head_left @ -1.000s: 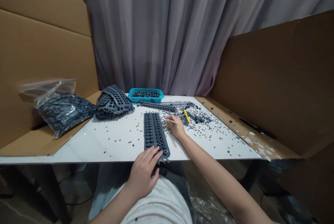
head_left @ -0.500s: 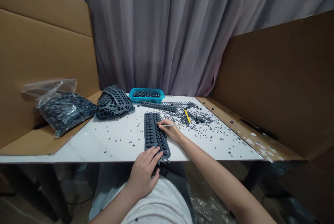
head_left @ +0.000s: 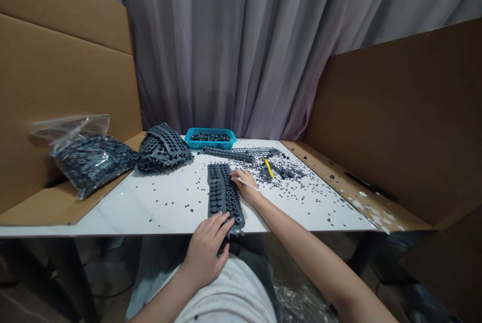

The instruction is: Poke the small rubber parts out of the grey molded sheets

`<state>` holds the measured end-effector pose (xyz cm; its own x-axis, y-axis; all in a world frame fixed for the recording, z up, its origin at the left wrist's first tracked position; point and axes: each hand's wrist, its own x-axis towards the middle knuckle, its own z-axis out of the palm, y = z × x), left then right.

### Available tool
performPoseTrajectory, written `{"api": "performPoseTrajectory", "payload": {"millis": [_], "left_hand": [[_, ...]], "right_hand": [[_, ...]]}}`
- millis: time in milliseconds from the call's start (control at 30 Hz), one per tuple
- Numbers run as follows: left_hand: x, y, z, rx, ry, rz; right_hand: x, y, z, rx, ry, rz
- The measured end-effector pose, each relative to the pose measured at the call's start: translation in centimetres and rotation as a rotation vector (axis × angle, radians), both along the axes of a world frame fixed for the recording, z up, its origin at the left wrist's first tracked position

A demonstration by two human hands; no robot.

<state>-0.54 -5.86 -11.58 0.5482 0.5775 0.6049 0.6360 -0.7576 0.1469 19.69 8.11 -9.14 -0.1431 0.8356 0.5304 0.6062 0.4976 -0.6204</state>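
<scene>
A dark grey moulded rubber sheet (head_left: pixel 217 192) with rows of round ring-shaped parts lies lengthwise at the table's front edge. My left hand (head_left: pixel 208 242) rests on its near end, fingers stretched out and the thumb apart. Over the sheet's right side, my right hand (head_left: pixel 244 186) is closed around a thin white stick (head_left: pixel 251 186). The stick's tip is at the rows near the far half of the sheet; whether it touches a ring is too small to tell.
Punched-out dark bits surround a yellow-handled tool (head_left: pixel 268 168). Behind are a rolled strip (head_left: pixel 228 154), a blue basket (head_left: pixel 188 144) of small dark parts and a heap of perforated sheets (head_left: pixel 163 149). A clear bag of rings (head_left: pixel 96 162) leans left. Cardboard walls (head_left: pixel 406 122) flank the table.
My right hand has shifted slightly right, and the stick has turned from nearly level to slanting down to the right. The sheet's far part has bent a little. My left hand stays put.
</scene>
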Motion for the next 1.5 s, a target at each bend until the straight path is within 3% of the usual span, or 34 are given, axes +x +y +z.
{"api": "performPoseTrajectory", "payload": {"millis": [167,400,567,867,1233,1500], "left_hand": [[0.0,0.0,-0.1,-0.013,0.006,-0.008],[-0.1,-0.1,0.1,-0.006,0.0,0.004],[0.0,-0.1,0.3,0.005,-0.003,0.006],[-0.1,-0.1,0.0,-0.018,0.014,0.005],[-0.1,-0.1,0.2,-0.028,-0.007,0.0],[0.0,-0.1,0.3,-0.004,-0.014,0.003]], "right_hand": [[0.9,0.5,-0.3,0.016,0.116,-0.091],[1.0,0.9,-0.5,-0.085,0.191,0.123],[1.1,1.2,-1.0,-0.116,0.2,0.186],[0.9,1.6,-0.6,-0.088,0.152,0.121],[1.0,1.0,0.0,-0.13,0.146,0.217],[1.0,1.2,-0.2,-0.051,0.025,0.126]]}}
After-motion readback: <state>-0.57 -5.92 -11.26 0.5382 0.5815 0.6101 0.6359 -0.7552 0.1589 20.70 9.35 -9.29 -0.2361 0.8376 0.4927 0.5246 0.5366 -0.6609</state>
